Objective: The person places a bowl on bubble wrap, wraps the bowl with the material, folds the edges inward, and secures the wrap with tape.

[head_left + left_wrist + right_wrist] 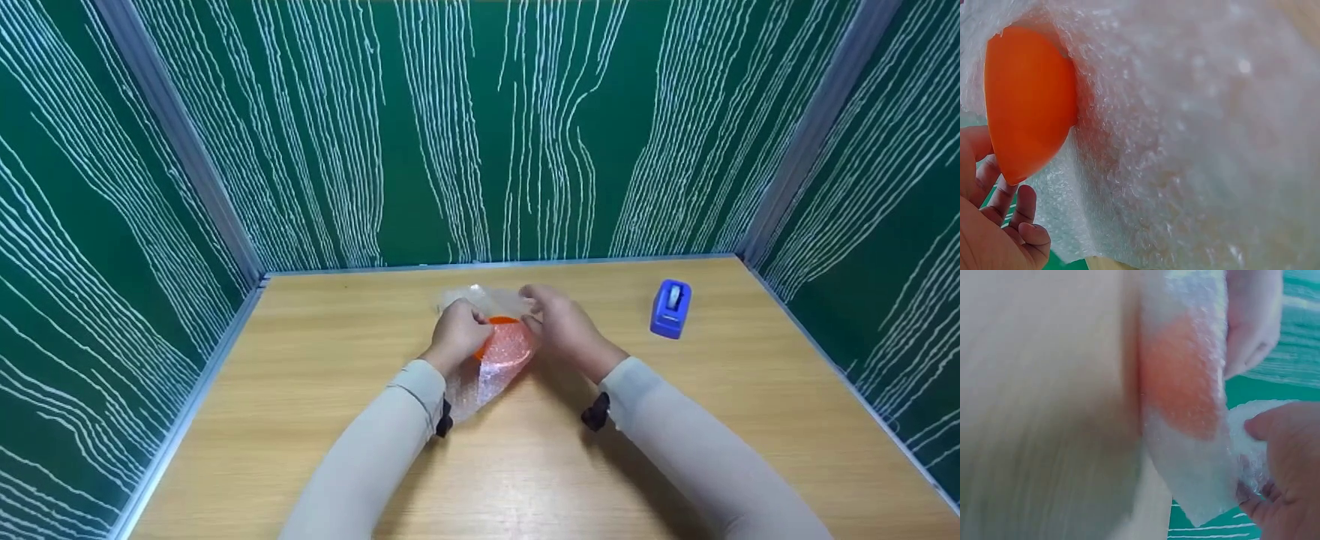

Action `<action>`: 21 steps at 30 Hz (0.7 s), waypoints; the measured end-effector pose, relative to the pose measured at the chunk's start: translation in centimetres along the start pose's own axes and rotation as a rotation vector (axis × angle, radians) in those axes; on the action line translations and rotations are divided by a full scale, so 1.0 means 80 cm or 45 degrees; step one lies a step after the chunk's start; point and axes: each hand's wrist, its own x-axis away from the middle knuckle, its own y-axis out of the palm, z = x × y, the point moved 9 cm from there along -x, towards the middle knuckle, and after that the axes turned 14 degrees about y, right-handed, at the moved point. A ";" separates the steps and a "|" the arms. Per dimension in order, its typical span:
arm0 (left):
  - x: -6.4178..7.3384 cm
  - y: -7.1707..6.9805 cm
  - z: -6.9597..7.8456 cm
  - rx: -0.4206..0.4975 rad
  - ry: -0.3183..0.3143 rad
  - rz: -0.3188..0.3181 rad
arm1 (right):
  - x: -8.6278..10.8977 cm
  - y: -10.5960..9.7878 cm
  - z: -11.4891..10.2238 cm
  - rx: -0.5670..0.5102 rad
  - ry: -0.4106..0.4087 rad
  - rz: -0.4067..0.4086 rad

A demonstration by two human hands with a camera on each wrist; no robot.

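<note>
An orange bowl [1030,104] lies tilted inside a sheet of bubble wrap [1185,146], part of it bare in the left wrist view and part showing through the wrap in the right wrist view. My left hand [458,334] grips the bowl at its rim, thumb on one side and fingers on the other. On the opposite side, my right hand [566,326] holds the bubble wrap [1185,467] near the bowl, its thumb and fingers spread around a loose flap. A tail of wrap hangs toward the front, and another flap stands up behind the bowl.
A blue tape dispenser [670,309] with a roll of tape stands at the back right of the wooden table [337,360]. Green panels [510,135] with white wavy lines wall in the back and both sides, with grey posts at the corners.
</note>
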 end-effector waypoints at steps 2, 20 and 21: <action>0.012 -0.006 0.016 -0.025 -0.023 0.007 | -0.011 -0.002 0.015 -0.089 0.159 -0.069; 0.014 -0.007 0.016 -0.050 -0.085 0.027 | -0.061 0.004 0.072 0.073 0.241 -0.089; 0.013 -0.007 0.016 -0.052 -0.086 0.029 | -0.062 0.005 0.072 0.065 0.232 -0.096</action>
